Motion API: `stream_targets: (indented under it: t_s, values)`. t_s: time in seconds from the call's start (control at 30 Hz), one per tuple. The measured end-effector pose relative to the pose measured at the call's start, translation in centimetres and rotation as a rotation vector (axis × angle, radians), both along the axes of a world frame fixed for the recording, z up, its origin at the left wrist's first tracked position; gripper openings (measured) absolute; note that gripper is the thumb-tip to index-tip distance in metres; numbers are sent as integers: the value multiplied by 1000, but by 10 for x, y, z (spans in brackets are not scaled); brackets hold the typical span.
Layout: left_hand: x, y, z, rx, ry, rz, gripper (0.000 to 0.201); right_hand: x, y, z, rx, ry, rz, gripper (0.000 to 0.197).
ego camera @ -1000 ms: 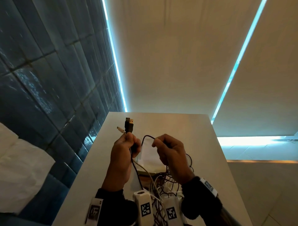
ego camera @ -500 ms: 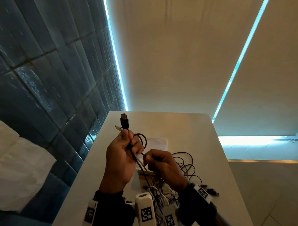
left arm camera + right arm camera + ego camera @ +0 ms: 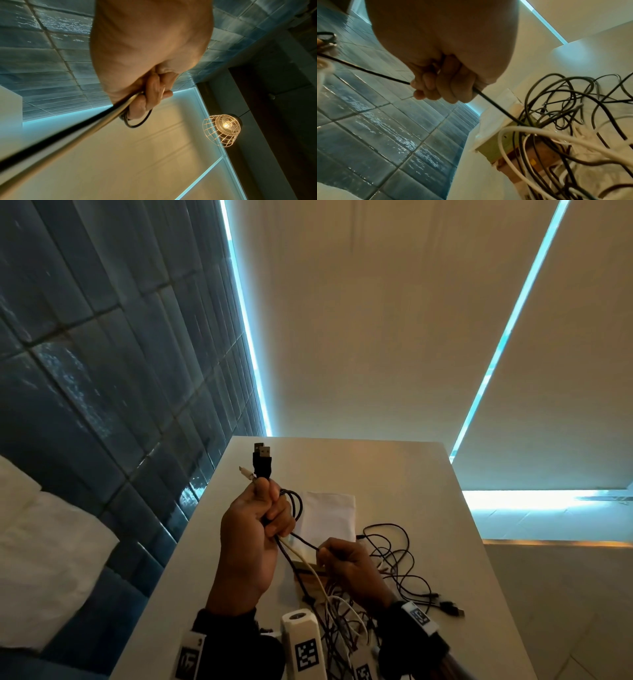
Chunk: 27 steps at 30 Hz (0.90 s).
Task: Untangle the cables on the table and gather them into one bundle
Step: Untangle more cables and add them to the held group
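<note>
Two black USB-A plugs (image 3: 262, 461) stand upright, side by side, with a small white connector (image 3: 246, 473) angled out just left of them. Below the plugs a black cable loop (image 3: 294, 503) curls to the right. A taut black cable (image 3: 368, 71) runs down-right into the tangle (image 3: 394, 573) of thin black and white cables lying on the white table (image 3: 411, 474). A white cable (image 3: 310, 568) hangs beside it into the same pile. Loose plug ends (image 3: 450, 608) lie at the tangle's right edge.

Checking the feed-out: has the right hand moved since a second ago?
Yes. The right hand, gripping the black cable, has dropped toward the near edge of the table, from beside the left hand to below it.
</note>
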<state>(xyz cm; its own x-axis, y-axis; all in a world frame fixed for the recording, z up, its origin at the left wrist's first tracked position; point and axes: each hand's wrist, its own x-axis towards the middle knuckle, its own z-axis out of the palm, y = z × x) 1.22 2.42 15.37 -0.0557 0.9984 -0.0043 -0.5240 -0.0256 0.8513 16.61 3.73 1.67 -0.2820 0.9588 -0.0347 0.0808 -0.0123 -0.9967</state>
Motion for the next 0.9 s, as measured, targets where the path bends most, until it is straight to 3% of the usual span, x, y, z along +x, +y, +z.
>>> stream_targets:
  t_s: [0.3, 0.5, 0.77, 0.83, 0.9]
  values:
    - [-4, 1, -2, -18, 84, 48, 32, -3, 4, -20, -75, -62, -112, 26]
    - [-4, 2, -1, -38, 218, 117, 35, -5, 10, 31, -5, 80, -265, 21]
    - [5, 5, -5, -132, 419, 160, 35, -23, -5, 102, 243, 304, -189, 16]
    - [6, 5, -4, -160, 411, 159, 33, -25, -7, 107, 291, 320, -126, 15]
    - [6, 3, -2, -178, 287, 128, 32, -26, -8, 105, 322, 332, -62, 17]
